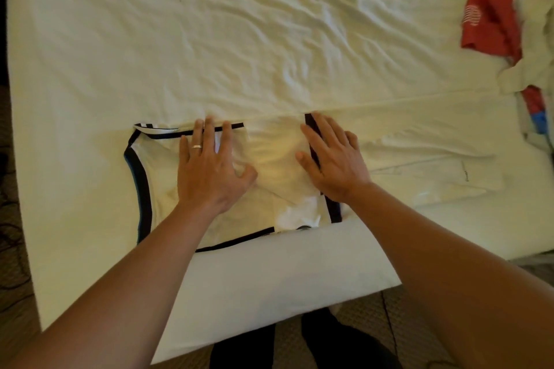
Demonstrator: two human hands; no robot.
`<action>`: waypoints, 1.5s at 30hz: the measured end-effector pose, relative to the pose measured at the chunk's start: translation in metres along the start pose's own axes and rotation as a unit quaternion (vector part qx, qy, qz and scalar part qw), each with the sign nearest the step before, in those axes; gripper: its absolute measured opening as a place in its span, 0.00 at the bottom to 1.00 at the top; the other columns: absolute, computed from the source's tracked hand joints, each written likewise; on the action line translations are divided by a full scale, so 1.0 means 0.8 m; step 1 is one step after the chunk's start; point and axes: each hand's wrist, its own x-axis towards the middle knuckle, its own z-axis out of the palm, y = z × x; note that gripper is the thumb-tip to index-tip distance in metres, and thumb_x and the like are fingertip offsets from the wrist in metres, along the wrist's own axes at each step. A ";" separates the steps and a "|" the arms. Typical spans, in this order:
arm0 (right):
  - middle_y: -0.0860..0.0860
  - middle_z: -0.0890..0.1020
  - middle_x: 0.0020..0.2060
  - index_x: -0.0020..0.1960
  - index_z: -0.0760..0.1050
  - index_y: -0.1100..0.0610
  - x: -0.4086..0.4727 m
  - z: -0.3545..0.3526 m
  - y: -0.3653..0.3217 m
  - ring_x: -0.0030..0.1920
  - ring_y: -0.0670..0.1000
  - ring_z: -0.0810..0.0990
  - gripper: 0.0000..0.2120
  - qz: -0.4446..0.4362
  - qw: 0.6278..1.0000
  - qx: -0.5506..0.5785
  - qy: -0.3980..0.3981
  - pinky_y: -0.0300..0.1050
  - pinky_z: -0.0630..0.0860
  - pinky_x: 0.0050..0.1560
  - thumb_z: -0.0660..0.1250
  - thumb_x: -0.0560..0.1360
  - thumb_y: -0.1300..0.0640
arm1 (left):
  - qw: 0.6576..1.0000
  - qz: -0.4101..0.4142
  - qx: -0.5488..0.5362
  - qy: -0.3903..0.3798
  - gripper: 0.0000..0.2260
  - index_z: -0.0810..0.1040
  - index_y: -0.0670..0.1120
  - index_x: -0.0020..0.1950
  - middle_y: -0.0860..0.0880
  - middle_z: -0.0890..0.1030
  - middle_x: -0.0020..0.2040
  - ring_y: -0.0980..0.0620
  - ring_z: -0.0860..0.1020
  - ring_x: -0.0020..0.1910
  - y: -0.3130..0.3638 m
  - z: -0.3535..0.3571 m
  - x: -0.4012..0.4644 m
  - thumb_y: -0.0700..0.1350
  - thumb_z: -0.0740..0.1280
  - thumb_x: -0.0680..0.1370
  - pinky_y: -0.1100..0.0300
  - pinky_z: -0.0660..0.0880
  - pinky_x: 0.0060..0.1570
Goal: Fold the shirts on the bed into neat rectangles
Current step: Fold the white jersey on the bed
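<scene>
Two hands are laid flat on one white shirt with dark trim [168, 189], which lies on the bed [209, 39] at lower centre of the frame, close to the near edge of the mattress. The left hand [209, 171] is spread with straight fingers and pressed on the left half of the garment, a ring being seen on one finger; the right hand [332, 165] is likewise held open, its fingers flat across the right side, over a dark band of trim. Nothing is gripped by either hand. The shirt is judged to be partly folded: its sides appear to have been brought inward into a roughly squared shape, and it seems to be smoothed down, but the outline is not yet a neat rectangle and a further fold is probably left. At the right edge of the frame a heap of unfolded clothing is seen, in which one red shirt [491, 21] with a pale printed mark and at least one whitish garment [536, 39] can be counted; a patch of blue cloth [541, 123] lies below them, though how many pieces are in the heap cannot be told. So one shirt is in hand and at least two are judged to remain.
</scene>
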 end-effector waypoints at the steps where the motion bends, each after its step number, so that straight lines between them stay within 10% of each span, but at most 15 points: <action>1: 0.52 0.53 0.81 0.80 0.58 0.51 -0.004 -0.009 0.012 0.80 0.54 0.51 0.32 0.006 1.000 0.006 0.008 0.56 0.55 0.75 0.43 0.82 0.36 | 1.000 0.011 0.002 0.014 0.39 0.51 0.48 0.83 0.42 0.48 0.83 0.43 0.44 0.82 0.015 -0.001 -0.006 0.65 0.58 0.77 0.42 0.47 0.79; 8: 0.54 0.65 0.76 0.72 0.68 0.55 -0.019 -0.057 0.163 0.73 0.59 0.64 0.20 0.076 0.997 -0.016 0.024 0.57 0.63 0.68 0.56 0.83 0.50 | 0.981 0.176 0.048 0.067 0.24 0.79 0.43 0.62 0.40 0.77 0.59 0.37 0.75 0.56 0.191 0.032 -0.041 0.53 0.66 0.70 0.45 0.72 0.53; 23: 0.53 0.73 0.68 0.66 0.74 0.53 -0.009 -0.145 0.445 0.65 0.60 0.70 0.15 0.024 0.996 -0.085 0.013 0.58 0.69 0.62 0.57 0.82 0.52 | 0.974 0.223 0.009 0.027 0.20 0.79 0.46 0.57 0.43 0.77 0.54 0.41 0.78 0.47 0.551 0.114 -0.031 0.48 0.74 0.67 0.49 0.73 0.42; 31: 0.56 0.71 0.66 0.73 0.69 0.54 0.009 -0.141 0.445 0.65 0.59 0.68 0.23 -0.003 1.000 -0.012 -0.002 0.57 0.67 0.64 0.60 0.80 0.50 | 0.977 0.203 0.008 0.063 0.14 0.81 0.45 0.51 0.45 0.79 0.44 0.44 0.78 0.37 0.607 0.127 -0.017 0.44 0.74 0.67 0.55 0.71 0.35; 36: 0.53 0.78 0.54 0.58 0.76 0.54 0.024 -0.146 0.443 0.56 0.57 0.75 0.13 0.000 0.998 0.000 -0.060 0.52 0.71 0.55 0.65 0.78 0.47 | 0.973 0.216 0.002 0.078 0.08 0.81 0.45 0.43 0.46 0.79 0.37 0.45 0.78 0.32 0.606 0.128 -0.008 0.38 0.71 0.64 0.58 0.70 0.29; 45: 0.52 0.75 0.36 0.38 0.78 0.58 0.034 -0.190 0.375 0.39 0.51 0.73 0.04 0.142 0.924 0.341 -0.099 0.42 0.71 0.37 0.72 0.70 0.61 | 0.942 0.122 -0.278 0.141 0.04 0.74 0.46 0.42 0.50 0.75 0.39 0.48 0.74 0.33 0.548 0.095 -0.048 0.44 0.64 0.70 0.60 0.66 0.28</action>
